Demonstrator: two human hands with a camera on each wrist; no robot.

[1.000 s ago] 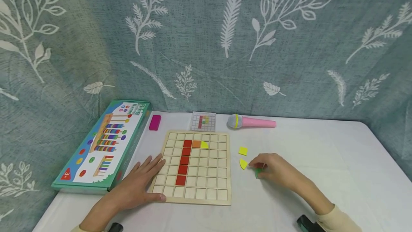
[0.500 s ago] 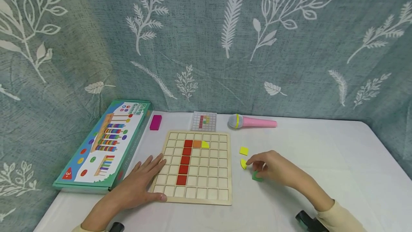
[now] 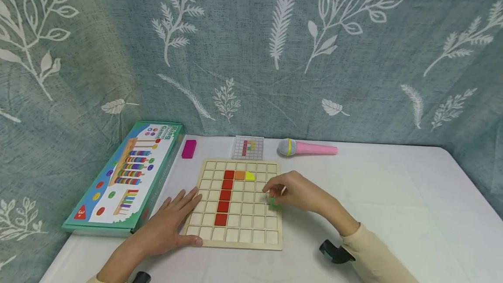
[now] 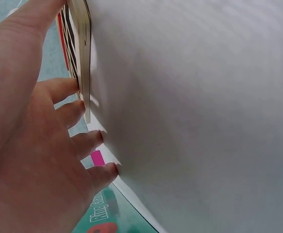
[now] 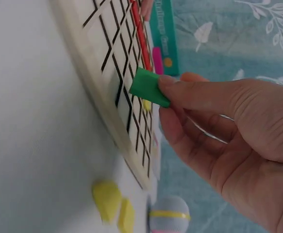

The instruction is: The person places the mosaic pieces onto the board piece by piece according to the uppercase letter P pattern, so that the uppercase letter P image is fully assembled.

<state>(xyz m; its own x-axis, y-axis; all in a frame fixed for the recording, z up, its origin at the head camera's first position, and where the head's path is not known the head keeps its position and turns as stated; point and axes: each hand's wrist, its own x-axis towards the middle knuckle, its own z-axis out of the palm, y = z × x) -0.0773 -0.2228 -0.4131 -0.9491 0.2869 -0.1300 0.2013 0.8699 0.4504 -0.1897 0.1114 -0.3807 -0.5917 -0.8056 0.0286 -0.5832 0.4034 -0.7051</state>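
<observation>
My right hand (image 3: 300, 192) pinches a green square tile (image 5: 148, 87) between thumb and fingertips, over the right side of a wooden grid board (image 3: 245, 233). The left hand (image 3: 167, 226) lies spread, its thumb and fingertips at the board's left edge. On the grid, a column of red squares (image 3: 223, 206) runs down from an orange square (image 3: 239, 175) and a yellow quarter-round tile (image 3: 249, 176) in one row. Two loose yellow tiles, one nearer piece (image 5: 106, 199) and another (image 5: 126, 215), lie beside the board in the right wrist view; the right hand hides them from the head view.
A printed pattern card (image 3: 248, 148) lies just behind the board. To its right is a pink toy microphone (image 3: 310, 148); to its left, a magenta block (image 3: 189, 149). A large game box (image 3: 125, 178) stands at the left, and a patterned curtain (image 3: 251, 56) hangs behind.
My right hand has picked up the green tile from the table and moved left with it, over the board's right side. The left hand has stayed in place.
</observation>
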